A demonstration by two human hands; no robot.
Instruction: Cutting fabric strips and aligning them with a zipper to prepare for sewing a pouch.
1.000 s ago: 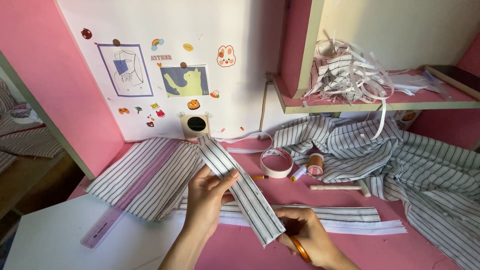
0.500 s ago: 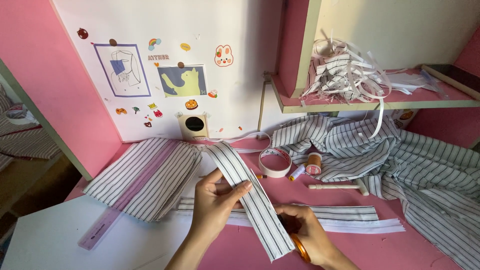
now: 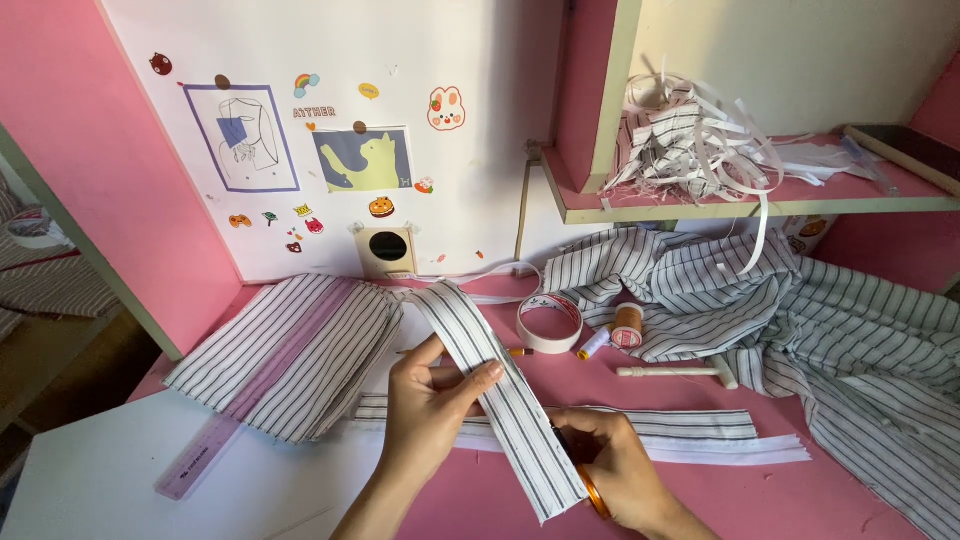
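Note:
My left hand (image 3: 428, 415) pinches a long striped fabric strip (image 3: 478, 350) near its middle, thumb on top. The strip runs diagonally from the folded striped fabric (image 3: 290, 355) down to the front. My right hand (image 3: 610, 470) rests at the strip's lower end and holds orange-handled scissors (image 3: 592, 490), mostly hidden by the fingers. Under both hands lies a flat stack of striped and white strips (image 3: 700, 430) on the pink table (image 3: 860, 500).
A tape roll (image 3: 550, 322), thread spools (image 3: 627, 325), a small white tool (image 3: 675, 372) and a pencil sit behind the hands. A heap of striped cloth (image 3: 830, 320) fills the right. A purple ruler (image 3: 200, 455) lies on white paper (image 3: 100, 490). A shelf (image 3: 740, 205) holds fabric scraps.
The view has shifted slightly down and right. My left hand has slid a little along the strip toward its lower end; my right hand stays at the strip's end.

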